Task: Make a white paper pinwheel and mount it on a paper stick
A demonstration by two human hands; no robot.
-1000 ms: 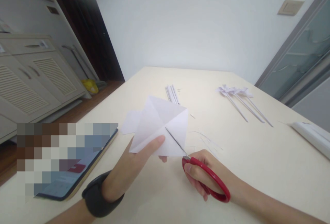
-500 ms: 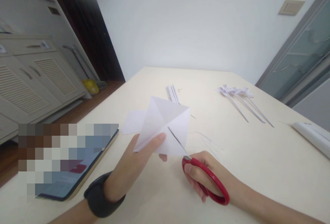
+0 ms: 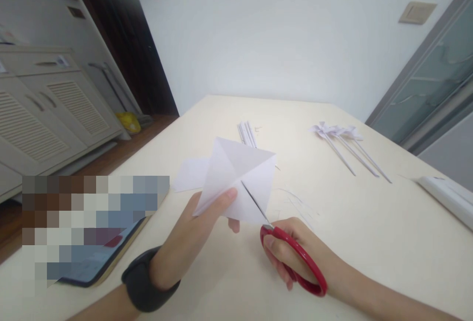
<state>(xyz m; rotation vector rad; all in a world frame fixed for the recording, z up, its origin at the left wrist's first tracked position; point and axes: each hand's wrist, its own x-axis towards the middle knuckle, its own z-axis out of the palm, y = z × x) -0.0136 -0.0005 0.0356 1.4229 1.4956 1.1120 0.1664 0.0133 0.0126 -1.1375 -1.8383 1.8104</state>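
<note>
A square sheet of white paper [image 3: 247, 156], creased along its diagonals, is pinched between the thumb and fingers of my left hand [image 3: 207, 222], above the table. My right hand [image 3: 288, 242] is wrapped round the red handles of a pair of scissors [image 3: 312, 272]. The scissors' blades lie along the crease from the lower right corner, with the tip near the middle of the sheet. The blades look nearly closed, and part of them is behind the paper. A dark band sits on my left wrist.
Behind the paper lie several rolled paper sticks [image 3: 247, 134] and another white sheet [image 3: 190, 173]. Paper pinwheels on sticks [image 3: 336, 134] rest at the back right. Thin paper scraps [image 3: 295, 198] lie right of centre. A tablet [image 3: 86, 274] stands left; a white roll [image 3: 447, 198] lies right.
The paper has shifted very slightly, its right corner moving a little to the right. Both hands keep their hold, and the scissors stay almost in place.
</note>
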